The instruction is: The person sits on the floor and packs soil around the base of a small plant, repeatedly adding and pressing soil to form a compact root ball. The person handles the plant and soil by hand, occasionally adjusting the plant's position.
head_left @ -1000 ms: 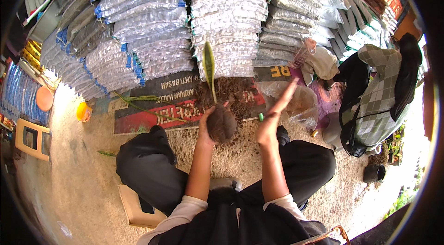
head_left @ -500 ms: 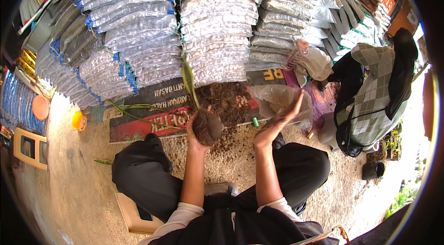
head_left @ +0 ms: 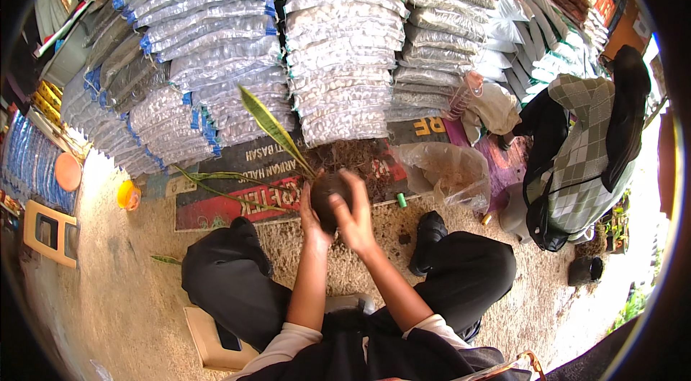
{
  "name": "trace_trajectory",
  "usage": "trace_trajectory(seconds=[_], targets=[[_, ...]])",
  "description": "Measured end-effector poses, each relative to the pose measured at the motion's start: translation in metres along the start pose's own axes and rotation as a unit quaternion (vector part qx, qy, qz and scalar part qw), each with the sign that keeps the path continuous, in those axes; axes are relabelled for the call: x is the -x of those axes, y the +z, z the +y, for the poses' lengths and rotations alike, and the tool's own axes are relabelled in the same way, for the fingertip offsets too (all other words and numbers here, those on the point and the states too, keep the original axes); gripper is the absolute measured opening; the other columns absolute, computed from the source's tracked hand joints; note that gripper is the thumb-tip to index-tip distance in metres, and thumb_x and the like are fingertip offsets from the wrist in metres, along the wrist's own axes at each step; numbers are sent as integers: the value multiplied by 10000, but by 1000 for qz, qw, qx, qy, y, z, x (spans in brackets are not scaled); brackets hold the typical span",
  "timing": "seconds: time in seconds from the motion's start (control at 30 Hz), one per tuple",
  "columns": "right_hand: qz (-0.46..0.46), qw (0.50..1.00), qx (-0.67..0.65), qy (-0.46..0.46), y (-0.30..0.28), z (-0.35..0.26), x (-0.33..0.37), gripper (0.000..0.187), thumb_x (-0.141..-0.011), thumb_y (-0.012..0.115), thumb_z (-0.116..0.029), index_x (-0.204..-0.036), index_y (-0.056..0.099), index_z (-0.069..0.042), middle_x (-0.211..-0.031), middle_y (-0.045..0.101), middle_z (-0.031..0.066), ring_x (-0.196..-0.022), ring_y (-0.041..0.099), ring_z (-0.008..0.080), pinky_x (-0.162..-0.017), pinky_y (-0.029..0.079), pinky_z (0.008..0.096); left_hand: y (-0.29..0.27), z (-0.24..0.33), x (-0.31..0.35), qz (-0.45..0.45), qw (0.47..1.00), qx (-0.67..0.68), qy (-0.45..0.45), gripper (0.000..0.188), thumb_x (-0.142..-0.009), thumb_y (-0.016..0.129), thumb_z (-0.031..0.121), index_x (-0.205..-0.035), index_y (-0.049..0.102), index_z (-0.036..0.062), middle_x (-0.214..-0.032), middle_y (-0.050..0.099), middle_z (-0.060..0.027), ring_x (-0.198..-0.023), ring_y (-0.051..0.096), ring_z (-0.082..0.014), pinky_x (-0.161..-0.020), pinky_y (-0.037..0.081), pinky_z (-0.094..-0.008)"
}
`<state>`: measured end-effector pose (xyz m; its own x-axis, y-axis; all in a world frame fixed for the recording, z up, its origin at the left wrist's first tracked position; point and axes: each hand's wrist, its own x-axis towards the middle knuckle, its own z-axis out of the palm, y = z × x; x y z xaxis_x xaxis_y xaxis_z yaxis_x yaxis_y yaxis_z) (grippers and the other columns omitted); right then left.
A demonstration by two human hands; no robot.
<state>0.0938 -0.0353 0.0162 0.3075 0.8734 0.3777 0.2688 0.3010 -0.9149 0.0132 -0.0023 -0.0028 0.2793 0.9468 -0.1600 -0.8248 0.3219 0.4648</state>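
Between my two hands sits a dark, rounded root ball (head_left: 328, 197) of a snake plant. Its long green leaf with yellow edges (head_left: 268, 118) leans up and to the left. My left hand (head_left: 314, 219) cups the ball's left side. On the right side my right hand (head_left: 354, 217) presses against it with fingers spread around the soil. Behind the ball, loose brown soil and roots (head_left: 353, 153) lie on a printed black and red sheet (head_left: 209, 212). More long leaves (head_left: 227, 177) stretch across the sheet to the left.
Stacked clear bags of pebbles (head_left: 338, 43) rise at the back. Right of the soil lie a crumpled clear plastic bag (head_left: 453, 172) and a small green cylinder (head_left: 402, 200). A person in a checked garment (head_left: 586, 143) sits at right, near a black pot (head_left: 584, 270). A yellow-orange tub (head_left: 128, 195) stands left.
My right hand has come in from the right and closed against the root ball. The plant's leaf has tilted further left.
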Motion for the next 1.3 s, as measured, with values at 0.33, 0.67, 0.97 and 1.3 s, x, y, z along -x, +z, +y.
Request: trace_trajectory(seconds=[0.33, 0.67, 0.97, 1.3], targets=[[85, 991, 79, -65, 8, 0, 7, 482, -730, 628, -132, -1169, 490, 12, -1153, 509, 171, -1067, 483, 287, -937, 351, 389, -5, -16, -4, 29, 999, 8, 23, 431, -908, 385, 415, -1130, 519, 71, -1049, 572, -60, -933, 552, -192, -837, 440, -331], [18, 958, 267, -99, 2, -36, 4, 486, -785, 582, -282, -1171, 471, -9, -1190, 491, 131, -1110, 420, 293, -950, 242, 466, -8, -7, -3, -1, 997, 72, -40, 353, -903, 405, 374, -1001, 553, 69, -921, 593, -59, -799, 586, -184, -712, 497, -321], [-18, 976, 190, -109, 1, -20, 5, 451, -773, 607, -254, -1124, 498, 8, -1101, 511, 151, -1057, 454, 320, -898, 337, 413, -25, -21, -5, -31, 995, 90, -43, 360, -910, 402, 380, -998, 539, 59, -883, 572, -44, -751, 578, -153, -655, 494, -278], [63, 985, -140, 79, 2, -3, 0, 546, -674, 726, -138, -1141, 502, 34, -1052, 553, 189, -982, 552, 275, -856, 432, 353, -1, 0, 0, 34, 982, -176, 54, 440, -901, 437, 371, -1175, 492, 30, -1099, 542, -58, -986, 526, -171, -884, 394, -315]])
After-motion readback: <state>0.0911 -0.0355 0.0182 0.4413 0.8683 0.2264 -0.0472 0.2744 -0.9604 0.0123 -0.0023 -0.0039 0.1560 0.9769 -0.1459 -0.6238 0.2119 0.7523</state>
